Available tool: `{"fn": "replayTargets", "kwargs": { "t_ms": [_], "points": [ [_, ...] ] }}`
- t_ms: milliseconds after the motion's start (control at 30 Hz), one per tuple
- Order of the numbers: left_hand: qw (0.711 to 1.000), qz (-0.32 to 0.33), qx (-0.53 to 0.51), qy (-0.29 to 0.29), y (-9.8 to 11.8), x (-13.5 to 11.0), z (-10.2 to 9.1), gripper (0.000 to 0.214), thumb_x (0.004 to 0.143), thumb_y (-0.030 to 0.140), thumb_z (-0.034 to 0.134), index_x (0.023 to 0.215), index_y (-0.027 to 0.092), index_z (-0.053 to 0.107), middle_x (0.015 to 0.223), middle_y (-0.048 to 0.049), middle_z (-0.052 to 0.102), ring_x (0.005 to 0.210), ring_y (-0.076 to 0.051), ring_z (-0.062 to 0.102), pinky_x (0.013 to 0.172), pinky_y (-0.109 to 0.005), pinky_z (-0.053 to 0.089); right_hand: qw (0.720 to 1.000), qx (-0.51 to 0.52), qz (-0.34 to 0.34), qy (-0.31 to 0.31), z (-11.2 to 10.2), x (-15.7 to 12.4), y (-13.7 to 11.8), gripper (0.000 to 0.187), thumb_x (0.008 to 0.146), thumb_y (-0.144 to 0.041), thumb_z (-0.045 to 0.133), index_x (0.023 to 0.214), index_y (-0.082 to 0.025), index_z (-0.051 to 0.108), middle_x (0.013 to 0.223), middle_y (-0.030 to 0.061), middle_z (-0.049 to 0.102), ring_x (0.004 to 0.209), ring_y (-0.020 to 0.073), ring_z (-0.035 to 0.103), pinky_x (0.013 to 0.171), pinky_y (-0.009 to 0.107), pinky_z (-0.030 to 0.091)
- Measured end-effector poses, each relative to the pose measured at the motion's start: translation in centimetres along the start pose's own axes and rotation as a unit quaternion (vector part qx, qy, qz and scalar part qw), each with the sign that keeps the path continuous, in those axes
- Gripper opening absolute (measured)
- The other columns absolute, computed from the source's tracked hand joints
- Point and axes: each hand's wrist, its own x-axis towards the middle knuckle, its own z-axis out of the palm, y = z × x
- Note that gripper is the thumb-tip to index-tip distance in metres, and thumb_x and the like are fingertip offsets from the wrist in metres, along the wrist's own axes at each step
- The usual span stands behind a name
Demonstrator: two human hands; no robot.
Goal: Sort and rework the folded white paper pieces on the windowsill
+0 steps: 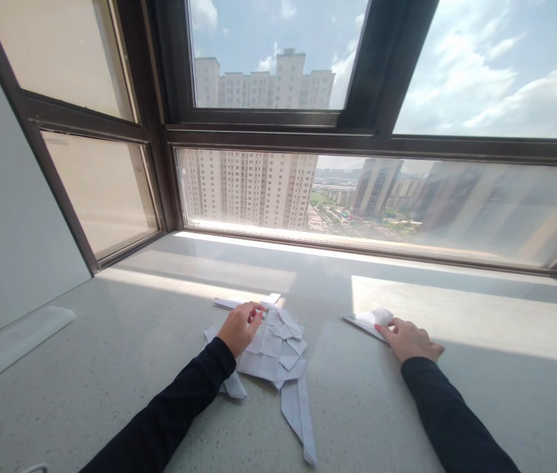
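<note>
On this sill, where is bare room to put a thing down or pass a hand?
Bare: the counter between the paper pile and the folded paper at the right hand; the strip along the window frame; the stretch from the pile to the white slab. Crowded: around the left hand.

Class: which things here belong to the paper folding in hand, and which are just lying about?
In hand: left hand on the pile of folded papers; right hand on the small folded paper.
Lying about: white strip, far left on the counter.
</note>
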Motion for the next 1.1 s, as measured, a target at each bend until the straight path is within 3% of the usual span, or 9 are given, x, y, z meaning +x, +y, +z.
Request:
{"fn": "replayTargets", "kwargs": {
  "t_ms": [167, 300, 433, 567, 667, 800, 900, 1000, 1100],
  "points": [
    [0.994, 0.025, 0.084, -0.073, -0.5, -0.1, -0.4, 0.026, 0.072, 0.039, 0.049, 0.079, 0.015, 0.059, 0.074, -0.0045, 0.057, 0.065, -0.015, 0.049, 0.066, -0.028, 0.039, 0.996, -0.029, 0.024, 0.079, 1.1, -0.4, -0.1, 0.044, 0.068, -0.051, 0.043, 0.096, -0.019, 0.056, 0.098, 0.0154, 0.051, 0.091, 0.0329, 0.046, 0.068, 0.046, 0.033],
    [0.980, 0.006, 0.140, -0.140, -0.9, -0.2, -0.8, 0.046, 0.061, 0.059, 0.052, 0.079, 0.017, 0.058, 0.080, -0.0047, 0.056, 0.072, -0.019, 0.049, 0.067, -0.030, 0.038, 0.984, 0.058, 0.043, 0.165, 0.7, -0.1, 0.3, 0.056, 0.064, -0.056, 0.045, 0.105, -0.019, 0.051, 0.097, 0.0146, 0.051, 0.089, 0.0335, 0.046, 0.069, 0.047, 0.034],
    [0.968, -0.016, 0.170, -0.185, -1.2, -0.3, -0.7, 0.056, 0.047, 0.064, 0.058, 0.078, 0.018, 0.057, 0.086, -0.0062, 0.053, 0.082, -0.025, 0.047, 0.071, -0.034, 0.036, 0.945, 0.205, -0.074, 0.242, -0.8, -1.9, -2.0, 0.050, 0.070, -0.054, 0.040, 0.101, -0.017, 0.053, 0.089, 0.0097, 0.052, 0.071, 0.0216, 0.052, 0.071, 0.040, 0.037],
    [0.975, -0.020, 0.142, -0.171, -1.3, -0.1, -0.6, 0.050, 0.040, 0.056, 0.068, 0.068, 0.017, 0.052, 0.086, -0.0055, 0.053, 0.084, -0.025, 0.045, 0.073, -0.036, 0.035, 0.931, 0.253, -0.242, 0.101, -1.1, -7.1, -7.3, 0.041, 0.079, -0.049, 0.029, 0.085, -0.021, 0.058, 0.079, 0.0049, 0.056, 0.067, 0.0177, 0.051, 0.066, 0.033, 0.038],
    [0.985, -0.034, 0.005, -0.169, -1.4, 0.3, -1.0, 0.043, 0.050, 0.052, 0.066, 0.064, 0.017, 0.044, 0.070, 0.0002, 0.052, 0.070, -0.017, 0.048, 0.064, -0.028, 0.037, 0.927, 0.204, -0.312, 0.028, -0.2, -11.0, -10.6, 0.037, 0.079, -0.050, 0.034, 0.080, -0.022, 0.059, 0.074, 0.0029, 0.058, 0.071, 0.0184, 0.051, 0.069, 0.034, 0.035],
    [0.964, -0.096, -0.206, -0.140, -1.1, 0.6, -1.4, 0.041, 0.058, 0.048, 0.062, 0.067, 0.018, 0.037, 0.060, 0.0048, 0.050, 0.058, -0.011, 0.048, 0.052, -0.021, 0.036, 0.945, 0.147, -0.290, 0.021, 1.1, -12.7, -11.7, 0.040, 0.068, -0.054, 0.049, 0.087, -0.020, 0.057, 0.082, 0.0065, 0.058, 0.079, 0.0237, 0.050, 0.067, 0.035, 0.035],
    [0.937, -0.183, -0.285, -0.086, -0.6, 0.5, -1.2, 0.041, 0.059, 0.046, 0.063, 0.076, 0.018, 0.039, 0.059, 0.0062, 0.049, 0.052, -0.009, 0.048, 0.046, -0.018, 0.035, 0.947, 0.158, -0.278, -0.019, 1.8, -12.1, -11.3, 0.031, 0.062, -0.048, 0.059, 0.075, -0.020, 0.057, 0.076, 0.0052, 0.058, 0.076, 0.0227, 0.051, 0.063, 0.031, 0.036],
    [0.901, -0.257, -0.341, -0.075, -0.3, 0.2, -1.0, 0.045, 0.059, 0.044, 0.065, 0.089, 0.019, 0.041, 0.065, 0.0047, 0.052, 0.050, -0.008, 0.050, 0.044, -0.018, 0.038, 0.938, 0.207, -0.268, -0.065, 2.0, -11.6, -10.9, 0.023, 0.066, -0.043, 0.056, 0.071, -0.021, 0.056, 0.070, 0.0022, 0.059, 0.068, 0.0187, 0.053, 0.060, 0.028, 0.037],
    [0.868, -0.277, -0.401, -0.092, -0.2, 0.1, -0.9, 0.054, 0.054, 0.035, 0.072, 0.096, 0.019, 0.042, 0.077, 0.0001, 0.057, 0.059, -0.010, 0.054, 0.049, -0.021, 0.042, 0.950, 0.207, -0.234, -0.018, 2.0, -11.4, -10.8, 0.039, 0.063, -0.052, 0.054, 0.086, -0.020, 0.056, 0.076, 0.0050, 0.059, 0.073, 0.0215, 0.053, 0.062, 0.031, 0.037]
  ]
}}
